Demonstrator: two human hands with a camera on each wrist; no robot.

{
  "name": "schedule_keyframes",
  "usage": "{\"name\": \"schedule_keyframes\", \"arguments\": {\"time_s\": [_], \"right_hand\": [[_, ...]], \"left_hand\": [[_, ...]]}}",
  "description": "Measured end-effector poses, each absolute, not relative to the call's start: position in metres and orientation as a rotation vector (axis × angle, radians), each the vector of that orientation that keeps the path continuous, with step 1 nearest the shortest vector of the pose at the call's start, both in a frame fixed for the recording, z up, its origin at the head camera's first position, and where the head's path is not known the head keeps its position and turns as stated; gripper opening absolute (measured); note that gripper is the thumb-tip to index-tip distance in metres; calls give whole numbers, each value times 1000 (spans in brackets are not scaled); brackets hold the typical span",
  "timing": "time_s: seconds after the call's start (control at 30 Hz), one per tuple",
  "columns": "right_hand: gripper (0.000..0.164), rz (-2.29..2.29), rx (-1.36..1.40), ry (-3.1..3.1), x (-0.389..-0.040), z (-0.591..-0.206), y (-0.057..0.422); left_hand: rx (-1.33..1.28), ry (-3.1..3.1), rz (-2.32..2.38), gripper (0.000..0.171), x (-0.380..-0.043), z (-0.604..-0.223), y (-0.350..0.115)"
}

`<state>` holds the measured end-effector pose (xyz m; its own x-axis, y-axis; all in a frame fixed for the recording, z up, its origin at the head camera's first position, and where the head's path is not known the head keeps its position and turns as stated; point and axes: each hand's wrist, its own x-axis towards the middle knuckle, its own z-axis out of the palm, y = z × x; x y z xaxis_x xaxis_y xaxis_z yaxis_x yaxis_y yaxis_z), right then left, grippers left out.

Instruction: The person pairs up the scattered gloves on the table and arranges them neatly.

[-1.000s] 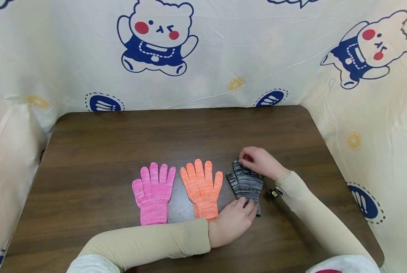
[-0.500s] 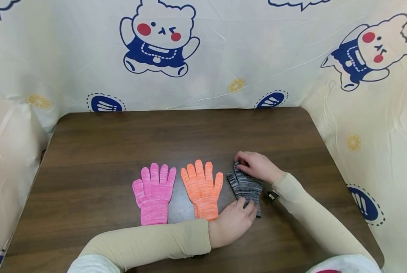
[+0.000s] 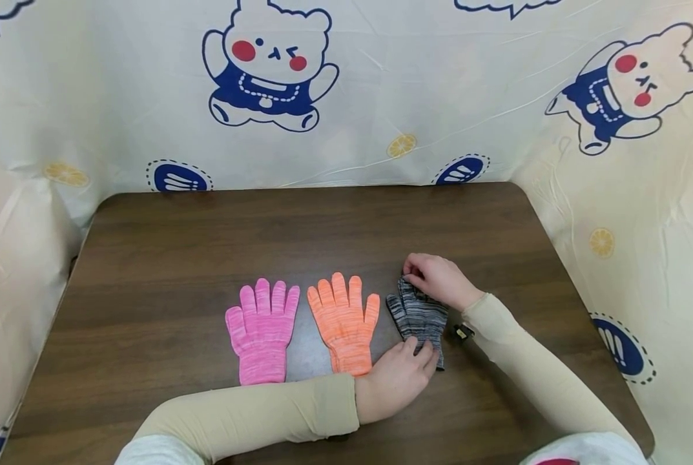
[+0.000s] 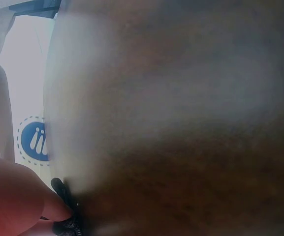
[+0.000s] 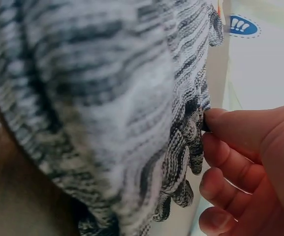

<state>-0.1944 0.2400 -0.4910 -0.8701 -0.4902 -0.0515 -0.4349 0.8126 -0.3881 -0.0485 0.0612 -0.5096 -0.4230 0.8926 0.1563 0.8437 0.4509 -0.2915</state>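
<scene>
A black-and-grey knitted glove lies on the brown table, fingers pointing away. My right hand is at its far end and covers some of its fingers. In the right wrist view, thumb and forefinger pinch a fingertip of the glove. My left hand rests on the cuff with its fingertips and presses it. The left wrist view catches only part of that hand with dark knit beside it. Left of the glove lie an orange glove and a pink glove, both flat.
Behind the table hangs a pale cloth printed with cartoon bears, and it continues along both sides. My left forearm passes close in front of the pink and orange cuffs. A small black device sits at my right wrist.
My right hand shifted slightly left and nearer over the glove's fingers, then back a little to the right. My left hand and all three gloves stay in place.
</scene>
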Motion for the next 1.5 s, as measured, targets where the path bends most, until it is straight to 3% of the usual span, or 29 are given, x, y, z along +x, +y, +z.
{"name": "schedule_keyframes", "arguments": {"time_s": [0.63,0.83,1.0,1.27,1.5], "right_hand": [[8,-533,-856,2786,-190,-488,239],[16,-619,-799,2831,-196,-473,262],[12,-669,-791,2844,-195,-465,280],[26,-528,-852,2796,-183,-486,271],[18,-548,-725,2855,-186,-484,274]], "left_hand": [[-1511,-2443,218,37,-52,-513,63],[-1531,-2465,145,36,-54,-508,63],[-1518,-2494,115,35,-53,-504,63],[-1508,-2480,135,35,-53,-507,62],[-1494,-2496,121,36,-53,-509,62]]}}
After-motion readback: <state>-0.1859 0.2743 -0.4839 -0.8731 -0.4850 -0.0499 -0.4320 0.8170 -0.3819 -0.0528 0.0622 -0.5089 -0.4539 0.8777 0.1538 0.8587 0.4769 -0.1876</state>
